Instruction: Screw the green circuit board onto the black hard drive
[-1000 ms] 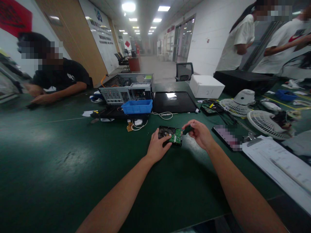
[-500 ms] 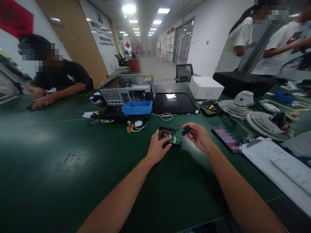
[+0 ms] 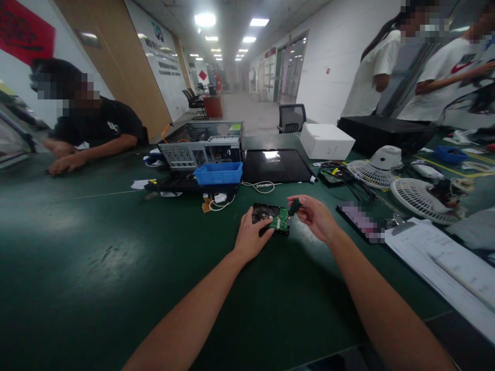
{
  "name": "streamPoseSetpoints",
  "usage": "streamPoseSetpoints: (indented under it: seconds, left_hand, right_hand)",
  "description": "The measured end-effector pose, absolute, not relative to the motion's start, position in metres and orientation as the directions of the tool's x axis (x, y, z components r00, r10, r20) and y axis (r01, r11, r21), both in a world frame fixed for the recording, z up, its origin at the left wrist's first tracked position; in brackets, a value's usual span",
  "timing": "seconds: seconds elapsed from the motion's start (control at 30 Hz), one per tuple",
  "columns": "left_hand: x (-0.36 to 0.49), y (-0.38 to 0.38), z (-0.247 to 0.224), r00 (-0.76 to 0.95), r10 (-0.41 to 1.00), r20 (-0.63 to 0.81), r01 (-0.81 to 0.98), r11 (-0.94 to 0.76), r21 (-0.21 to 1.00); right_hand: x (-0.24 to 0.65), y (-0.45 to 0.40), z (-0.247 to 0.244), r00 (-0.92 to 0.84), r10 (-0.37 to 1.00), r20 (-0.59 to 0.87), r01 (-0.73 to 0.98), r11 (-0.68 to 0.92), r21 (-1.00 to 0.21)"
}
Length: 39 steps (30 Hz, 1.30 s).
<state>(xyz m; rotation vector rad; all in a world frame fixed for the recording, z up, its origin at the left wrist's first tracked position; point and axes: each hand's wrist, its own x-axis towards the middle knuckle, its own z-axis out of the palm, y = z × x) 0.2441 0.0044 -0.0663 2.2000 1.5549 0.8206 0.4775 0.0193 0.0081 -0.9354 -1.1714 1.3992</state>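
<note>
A hard drive with a green circuit board lies on the dark green table. My left hand grips its left and near edges, with fingertips resting on the board. At the drive's right edge, my right hand pinches a dark green screwdriver handle. The tool's tip is too small to make out. Behind the drive stand a blue tray and an open computer case.
A black panel and a white box stand farther back. On the right are fan parts, a phone and a clipboard. One person sits at the left; two people stand at the back right.
My right hand and the screwdriver handle have shifted very slightly left, and the handle is more upright. My left hand stays on the drive.
</note>
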Motion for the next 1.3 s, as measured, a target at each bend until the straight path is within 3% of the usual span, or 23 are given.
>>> streamPoseSetpoints:
  seconds: [0.93, 1.3]
  left_hand:
    - [0.2450, 0.0082, -0.0742, 0.246, 0.920, 0.306, 0.742, -0.382, 0.551]
    - [0.2441, 0.0066, -0.0727, 0.238, 0.933, 0.270, 0.752, -0.353, 0.556]
  right_hand:
    - [0.4735, 0.0193, 0.0051, -0.174, 0.984, 0.046, -0.260, -0.001, -0.966]
    - [0.4714, 0.0198, 0.0053, -0.093, 0.988, 0.125, -0.188, 0.105, -0.976]
